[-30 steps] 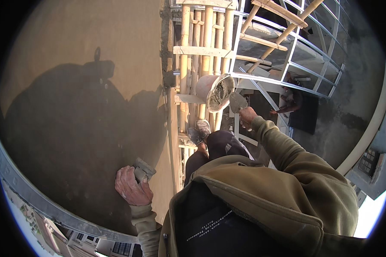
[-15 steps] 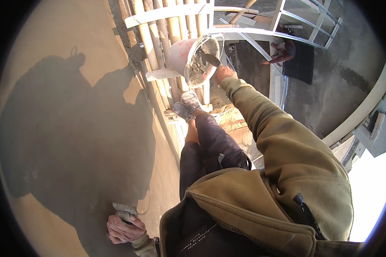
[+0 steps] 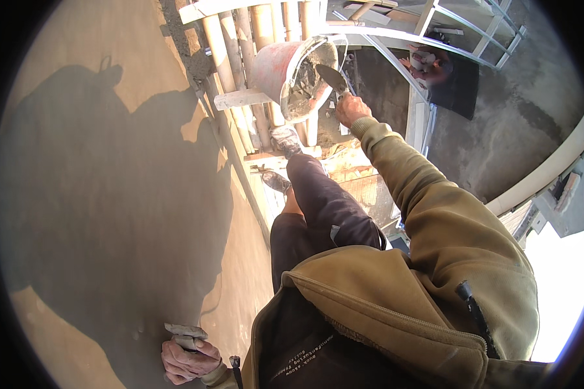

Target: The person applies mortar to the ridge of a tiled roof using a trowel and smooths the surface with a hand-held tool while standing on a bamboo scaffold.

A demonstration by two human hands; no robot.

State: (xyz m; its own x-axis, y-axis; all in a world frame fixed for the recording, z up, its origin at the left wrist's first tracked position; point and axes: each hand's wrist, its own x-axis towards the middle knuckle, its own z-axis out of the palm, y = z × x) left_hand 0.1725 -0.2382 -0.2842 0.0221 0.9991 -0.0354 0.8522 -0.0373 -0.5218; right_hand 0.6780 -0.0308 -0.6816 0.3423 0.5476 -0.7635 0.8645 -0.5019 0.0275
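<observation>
Right hand (image 3: 352, 109) now dips trowel (image 3: 334, 79) into mortar bucket (image 3: 292, 74); left hand (image 3: 187, 360) stays clenched on float (image 3: 185, 332) against wall (image 3: 97, 194).

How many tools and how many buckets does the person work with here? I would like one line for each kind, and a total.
Trowel, in the right hand: 1
Plaster float, in the left hand: 1
Bucket with grey mortar: 1
Total: 3
</observation>
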